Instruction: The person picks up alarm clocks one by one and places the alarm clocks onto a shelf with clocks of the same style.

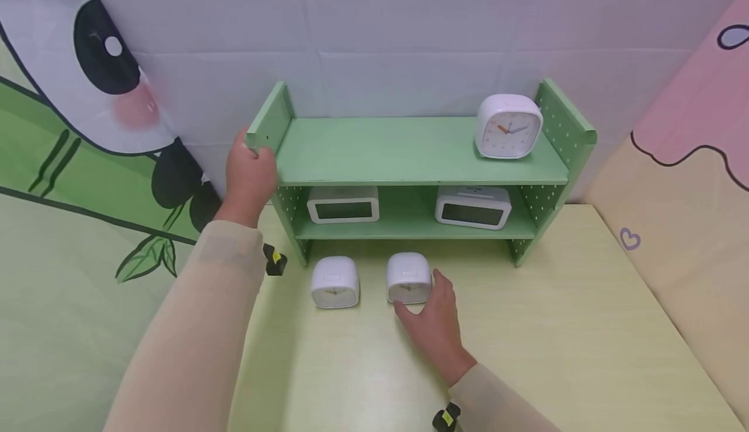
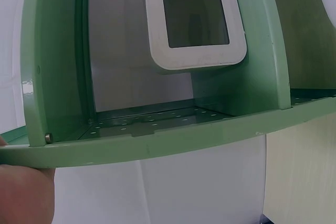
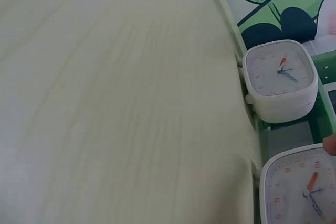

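My left hand (image 1: 248, 172) grips the front upper edge of the green shelf's left side panel (image 1: 272, 116). In the left wrist view its thumb (image 2: 26, 192) lies against the panel's edge. My right hand (image 1: 433, 328) is at a white alarm clock (image 1: 408, 278) standing on the table, fingers spread around its lower right corner. Its index fingertip is right at the clock's side, and the thumb is in front of the face. A matching white alarm clock (image 1: 335, 282) stands to the left. Both have round-cornered dials facing me, with orange hands in the right wrist view.
The green two-tier shelf (image 1: 374, 149) stands at the table's back. On its upper board, at the right, sits another white alarm clock (image 1: 509, 126). Two white digital clocks, one left (image 1: 343, 204) and one right (image 1: 473, 207), occupy the lower board. Printed fabric (image 1: 409, 15) hangs behind.
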Motion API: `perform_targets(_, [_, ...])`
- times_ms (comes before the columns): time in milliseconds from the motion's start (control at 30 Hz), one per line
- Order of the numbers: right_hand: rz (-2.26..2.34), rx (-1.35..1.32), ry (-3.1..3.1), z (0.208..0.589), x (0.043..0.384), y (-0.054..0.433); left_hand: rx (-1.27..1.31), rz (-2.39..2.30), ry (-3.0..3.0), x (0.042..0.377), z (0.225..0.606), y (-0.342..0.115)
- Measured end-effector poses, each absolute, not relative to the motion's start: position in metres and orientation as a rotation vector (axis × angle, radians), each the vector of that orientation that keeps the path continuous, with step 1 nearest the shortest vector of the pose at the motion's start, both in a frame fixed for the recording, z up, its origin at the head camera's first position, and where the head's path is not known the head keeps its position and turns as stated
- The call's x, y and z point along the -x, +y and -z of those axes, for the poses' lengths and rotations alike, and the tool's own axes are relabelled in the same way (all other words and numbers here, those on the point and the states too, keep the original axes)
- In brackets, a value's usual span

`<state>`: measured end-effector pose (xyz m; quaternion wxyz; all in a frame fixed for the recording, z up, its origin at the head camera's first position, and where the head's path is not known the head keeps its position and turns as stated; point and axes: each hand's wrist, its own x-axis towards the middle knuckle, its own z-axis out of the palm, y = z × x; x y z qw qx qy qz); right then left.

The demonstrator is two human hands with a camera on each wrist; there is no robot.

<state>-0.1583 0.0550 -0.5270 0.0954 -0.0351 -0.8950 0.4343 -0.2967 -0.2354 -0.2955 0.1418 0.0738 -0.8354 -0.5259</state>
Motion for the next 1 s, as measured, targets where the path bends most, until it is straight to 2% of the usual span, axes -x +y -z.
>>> perform_targets(567, [-1.434,0.334,-2.547,0.535,0.178,0.035,-0.214,1.531,-2.416,0.297,0.296,-0.236])
perform_targets(1000, [-1.456,0.344,-2.506,0.528,0.180,0.026,-0.221,1.536,-2.420,0.299,0.295,-0.236])
